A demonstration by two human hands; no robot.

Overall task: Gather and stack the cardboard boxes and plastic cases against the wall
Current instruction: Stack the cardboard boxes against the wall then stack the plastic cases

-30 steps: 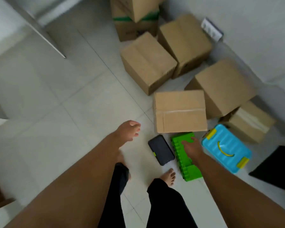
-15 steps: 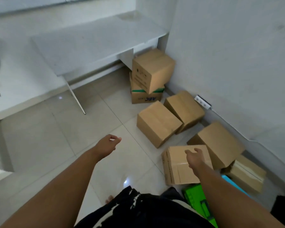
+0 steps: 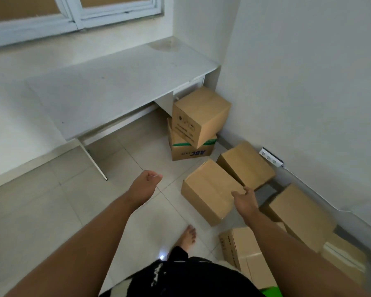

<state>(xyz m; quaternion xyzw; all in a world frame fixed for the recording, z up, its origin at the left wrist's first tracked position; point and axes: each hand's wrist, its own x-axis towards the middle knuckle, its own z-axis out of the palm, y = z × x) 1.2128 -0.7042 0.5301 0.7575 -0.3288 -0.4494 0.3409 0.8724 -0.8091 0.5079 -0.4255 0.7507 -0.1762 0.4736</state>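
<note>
Down on the tiles by the wall (image 3: 308,82), the plain cardboard box (image 3: 208,189) I am reaching for sits askew, just in front of another box (image 3: 246,163) that lies near the power strip (image 3: 271,157). My right hand (image 3: 244,201) is at its near right corner, fingers spread and relaxed, gripping nothing. Whether the fingertips touch the cardboard I cannot tell. My left hand (image 3: 145,187) hangs over bare floor to the box's left, fingers loosely curled, empty.

Two boxes stand stacked in the corner beside the desk (image 3: 116,86), the top box (image 3: 199,116) turned skew on the ABC-printed box (image 3: 191,152).

I judge this box stiff, its smooth sides likely to slip from a single palm, and its weight unknown. I would take it with both hands, palms flat on opposite sides, low down, fingers hooked under the bottom edges. A sliver of the green plastic case (image 3: 270,291) shows at my feet.
</note>
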